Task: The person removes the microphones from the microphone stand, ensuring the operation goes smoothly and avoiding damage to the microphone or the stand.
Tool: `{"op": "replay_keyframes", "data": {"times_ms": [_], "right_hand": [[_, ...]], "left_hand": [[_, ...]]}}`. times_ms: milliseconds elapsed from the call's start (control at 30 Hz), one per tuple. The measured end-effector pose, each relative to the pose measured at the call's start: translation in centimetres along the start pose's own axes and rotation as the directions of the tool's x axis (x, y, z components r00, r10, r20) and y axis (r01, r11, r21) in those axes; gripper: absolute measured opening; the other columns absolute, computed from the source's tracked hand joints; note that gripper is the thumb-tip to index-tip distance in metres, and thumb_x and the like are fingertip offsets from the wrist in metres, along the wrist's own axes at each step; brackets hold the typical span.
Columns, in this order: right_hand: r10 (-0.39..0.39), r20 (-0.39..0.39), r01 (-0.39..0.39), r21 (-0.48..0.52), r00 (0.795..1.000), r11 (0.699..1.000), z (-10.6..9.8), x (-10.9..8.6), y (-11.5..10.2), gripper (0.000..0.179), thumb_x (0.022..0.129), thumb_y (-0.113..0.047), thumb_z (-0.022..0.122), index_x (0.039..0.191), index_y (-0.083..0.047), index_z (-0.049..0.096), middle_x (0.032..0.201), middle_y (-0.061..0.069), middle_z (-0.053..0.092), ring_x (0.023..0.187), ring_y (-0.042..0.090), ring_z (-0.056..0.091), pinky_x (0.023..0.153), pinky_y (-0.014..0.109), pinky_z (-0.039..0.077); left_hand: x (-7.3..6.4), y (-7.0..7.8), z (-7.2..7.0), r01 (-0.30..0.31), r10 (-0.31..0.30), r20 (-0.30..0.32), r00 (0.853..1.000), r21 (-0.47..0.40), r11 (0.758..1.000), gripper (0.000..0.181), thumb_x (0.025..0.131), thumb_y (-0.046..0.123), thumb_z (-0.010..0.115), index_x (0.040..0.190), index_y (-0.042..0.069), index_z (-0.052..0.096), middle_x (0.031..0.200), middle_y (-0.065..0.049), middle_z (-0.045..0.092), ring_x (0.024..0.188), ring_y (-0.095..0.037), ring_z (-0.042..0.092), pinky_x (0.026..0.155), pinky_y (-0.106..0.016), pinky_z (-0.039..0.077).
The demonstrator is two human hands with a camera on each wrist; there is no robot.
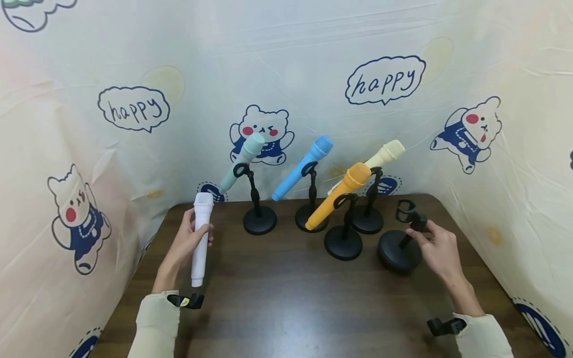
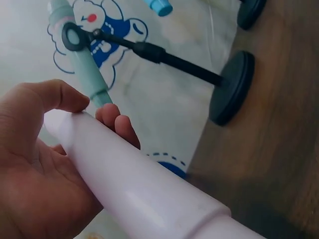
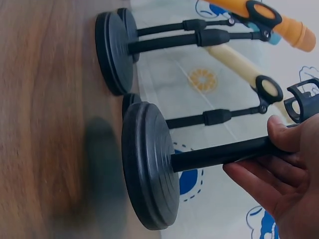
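My left hand (image 1: 191,237) grips a white microphone (image 1: 202,241), held nearly upright with its head at the top. In the left wrist view, the thumb and fingers wrap around its pale body (image 2: 134,174). On the right, my right hand (image 1: 437,248) holds a black microphone stand (image 1: 400,252) by its upper pole. The stand's clip (image 3: 303,102) carries no microphone, and its round base (image 3: 149,167) is tilted, seemingly just off the table. Beside it, an orange microphone (image 1: 333,199) rests in another stand (image 1: 343,242).
Along the table's back edge, a green microphone (image 1: 241,164), a blue microphone (image 1: 302,169) and a cream microphone (image 1: 385,154) lean in black stands. The brown table (image 1: 286,308) meets a cloth backdrop (image 1: 286,59) printed with bears, which also hangs at both sides.
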State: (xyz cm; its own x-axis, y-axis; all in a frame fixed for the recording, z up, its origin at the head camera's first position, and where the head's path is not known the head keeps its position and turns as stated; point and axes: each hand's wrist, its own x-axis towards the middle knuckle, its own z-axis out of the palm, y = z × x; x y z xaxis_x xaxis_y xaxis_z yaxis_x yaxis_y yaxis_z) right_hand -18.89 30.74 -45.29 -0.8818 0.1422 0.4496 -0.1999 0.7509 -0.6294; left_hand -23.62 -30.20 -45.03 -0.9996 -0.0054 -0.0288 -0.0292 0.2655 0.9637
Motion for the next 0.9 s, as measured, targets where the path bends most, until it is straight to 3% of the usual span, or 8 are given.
{"op": "replay_keyframes", "data": {"times_ms": [133,300,567,633,700,800,900], "right_hand": [[0.006,-0.011,-0.006,0.005,1.000,1.000,-0.3,0.4,0.9,0.017,0.099,-0.016,0.078,0.105,0.000,0.076,0.103,0.026,0.079,0.098,0.050,0.077,0.066,0.002,0.040],[0.012,-0.015,-0.012,-0.017,1.000,1.000,-0.6,1.2,1.9,0.018,0.101,-0.016,0.076,0.106,0.001,0.076,0.103,0.025,0.080,0.101,0.049,0.076,0.066,0.002,0.039],[0.069,0.042,-0.067,-0.032,0.997,0.997,-1.5,2.8,3.6,0.028,0.106,-0.022,0.068,0.114,0.004,0.072,0.111,0.032,0.076,0.113,0.055,0.070,0.069,0.014,0.040],[0.073,0.045,-0.071,-0.047,0.996,0.996,-1.7,3.2,4.0,0.028,0.107,-0.023,0.068,0.115,0.003,0.072,0.109,0.031,0.077,0.106,0.048,0.073,0.068,0.014,0.041],[0.076,0.047,-0.073,-0.057,0.996,0.996,-1.9,3.5,4.4,0.027,0.107,-0.023,0.067,0.115,0.003,0.072,0.105,0.029,0.077,0.091,0.030,0.075,0.066,0.014,0.042],[0.085,0.041,-0.082,-0.067,0.996,0.994,-2.1,4.0,5.1,0.026,0.107,-0.022,0.067,0.115,0.002,0.072,0.099,0.027,0.077,0.079,0.001,0.060,0.063,0.014,0.041],[0.092,0.027,-0.090,-0.076,0.995,0.993,-2.2,4.4,5.8,0.024,0.106,-0.020,0.068,0.114,0.003,0.072,0.096,0.026,0.077,0.076,-0.005,0.054,0.064,0.016,0.040]], "left_hand": [[0.3,-1.0,-0.3,0.015,-0.015,-0.010,1.000,0.024,1.000,0.073,0.110,0.012,0.055,0.164,0.011,0.005,0.115,-0.018,0.058,0.077,-0.012,0.065,0.071,-0.033,0.063],[0.6,-2.2,-0.8,0.028,-0.026,-0.032,0.999,0.070,0.997,0.076,0.108,0.010,0.056,0.165,0.008,0.006,0.117,-0.022,0.056,0.077,-0.013,0.065,0.069,-0.031,0.061],[1.2,-4.2,-1.5,0.072,-0.068,-0.037,0.997,0.143,0.987,0.081,0.108,0.007,0.056,0.166,0.001,0.000,0.133,-0.032,0.049,0.081,-0.017,0.067,0.071,-0.031,0.061],[1.3,-4.5,-1.7,0.076,-0.071,-0.038,0.997,0.150,0.986,0.082,0.107,0.007,0.055,0.166,0.000,-0.001,0.137,-0.035,0.047,0.082,-0.018,0.067,0.071,-0.033,0.062],[1.4,-4.6,-1.9,0.079,-0.073,-0.040,0.997,0.158,0.984,0.083,0.107,0.006,0.056,0.166,-0.001,-0.001,0.139,-0.037,0.044,0.082,-0.019,0.067,0.070,-0.035,0.062],[1.3,-4.7,-2.2,0.086,-0.078,-0.046,0.996,0.187,0.979,0.083,0.106,0.007,0.056,0.166,-0.003,-0.001,0.140,-0.039,0.043,0.083,-0.021,0.068,0.070,-0.036,0.062],[1.3,-5.0,-2.5,0.104,-0.093,-0.059,0.994,0.240,0.965,0.083,0.106,0.009,0.057,0.166,-0.004,0.001,0.140,-0.039,0.044,0.085,-0.023,0.069,0.070,-0.036,0.062]]}}
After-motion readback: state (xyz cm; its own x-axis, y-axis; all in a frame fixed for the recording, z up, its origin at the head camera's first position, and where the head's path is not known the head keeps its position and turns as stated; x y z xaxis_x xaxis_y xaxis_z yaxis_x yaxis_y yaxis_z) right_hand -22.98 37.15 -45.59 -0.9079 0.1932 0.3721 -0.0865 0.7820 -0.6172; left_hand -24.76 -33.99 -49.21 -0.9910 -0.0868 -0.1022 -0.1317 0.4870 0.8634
